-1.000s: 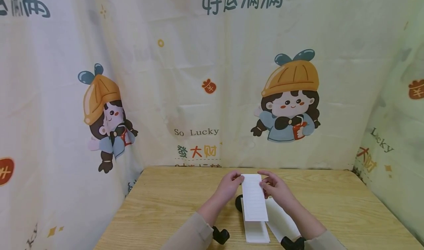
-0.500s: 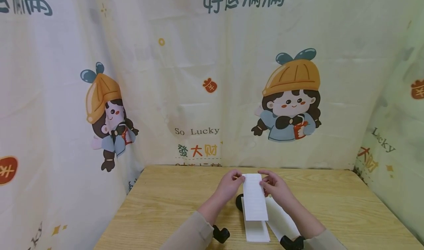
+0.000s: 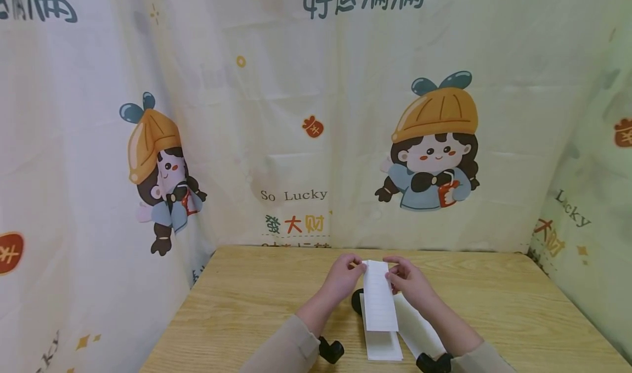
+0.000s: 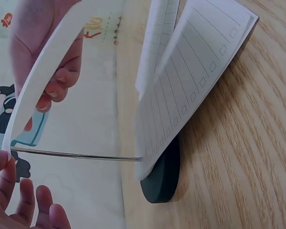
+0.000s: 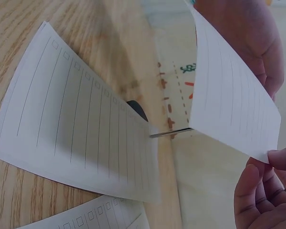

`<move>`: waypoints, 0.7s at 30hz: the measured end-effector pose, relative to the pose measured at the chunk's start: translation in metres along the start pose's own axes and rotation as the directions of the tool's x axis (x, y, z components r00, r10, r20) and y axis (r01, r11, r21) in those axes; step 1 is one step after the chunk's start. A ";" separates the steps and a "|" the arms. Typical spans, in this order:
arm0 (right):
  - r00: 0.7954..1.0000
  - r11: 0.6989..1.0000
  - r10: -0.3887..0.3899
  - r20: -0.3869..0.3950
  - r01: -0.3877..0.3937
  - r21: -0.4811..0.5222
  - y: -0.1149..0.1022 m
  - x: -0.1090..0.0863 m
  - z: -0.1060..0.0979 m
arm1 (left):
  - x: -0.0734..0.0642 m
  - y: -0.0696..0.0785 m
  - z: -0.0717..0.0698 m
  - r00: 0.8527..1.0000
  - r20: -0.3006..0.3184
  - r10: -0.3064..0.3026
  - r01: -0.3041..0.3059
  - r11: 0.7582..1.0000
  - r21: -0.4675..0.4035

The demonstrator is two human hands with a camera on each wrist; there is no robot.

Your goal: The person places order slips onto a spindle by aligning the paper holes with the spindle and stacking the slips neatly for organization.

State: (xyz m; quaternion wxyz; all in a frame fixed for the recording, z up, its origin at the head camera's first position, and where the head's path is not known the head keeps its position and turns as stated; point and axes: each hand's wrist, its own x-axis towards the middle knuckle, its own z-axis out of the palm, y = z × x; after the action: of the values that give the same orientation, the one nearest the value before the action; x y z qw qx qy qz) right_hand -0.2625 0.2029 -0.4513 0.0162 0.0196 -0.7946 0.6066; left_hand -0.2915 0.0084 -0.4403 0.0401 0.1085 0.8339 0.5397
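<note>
My left hand (image 3: 342, 278) and right hand (image 3: 411, 281) each pinch a top corner of a lined white paper sheet (image 3: 380, 296). The sheet is lifted off the table and slightly bowed. Below it stands a bill spike, with a dark round base (image 4: 163, 179) and a thin metal spike (image 4: 76, 155) rising to the held sheet. The spike meets the sheet near its upper edge; its tip is hidden there. Several lined sheets with small checkboxes (image 5: 81, 114) are threaded low on the spike. In the right wrist view, thumb and index finger nip the sheet's corner.
Another lined white sheet (image 3: 419, 326) lies to the right of the spike, partly under my right forearm. A wooden table (image 3: 266, 285) carries everything. Behind it hangs a cream printed curtain (image 3: 355, 142). Black wrist camera mounts (image 3: 332, 351) sit near both cuffs.
The held sheet has shifted slightly, and its top left corner now bends near my left fingers. Both hands keep their pinch, almost in place.
</note>
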 end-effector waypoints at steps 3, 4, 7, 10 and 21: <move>1.000 1.000 0.003 0.000 -0.003 -0.005 0.001 0.001 0.001 | -0.001 0.000 0.000 1.000 0.002 0.000 0.000 1.000 0.006; 1.000 1.000 0.002 -0.001 -0.002 -0.003 0.001 0.001 0.002 | -0.001 0.000 0.001 1.000 0.003 -0.002 0.002 1.000 0.004; 1.000 1.000 0.006 0.000 -0.006 0.003 0.001 0.001 0.004 | -0.001 0.000 0.001 1.000 0.005 -0.003 0.003 1.000 0.000; 1.000 1.000 0.019 -0.005 -0.019 -0.001 0.001 0.000 0.006 | -0.001 0.000 0.001 1.000 0.003 -0.005 0.005 1.000 -0.001; 1.000 1.000 0.026 -0.004 -0.027 -0.005 0.001 -0.002 0.006 | -0.001 -0.004 0.003 1.000 0.004 0.001 -0.002 1.000 0.023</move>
State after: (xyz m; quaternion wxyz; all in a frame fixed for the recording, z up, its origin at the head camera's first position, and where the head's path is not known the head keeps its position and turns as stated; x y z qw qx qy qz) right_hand -0.2603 0.1972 -0.4540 0.0097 0.0079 -0.7964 0.6047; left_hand -0.2906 0.0090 -0.4452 0.0401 0.1106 0.8399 0.5299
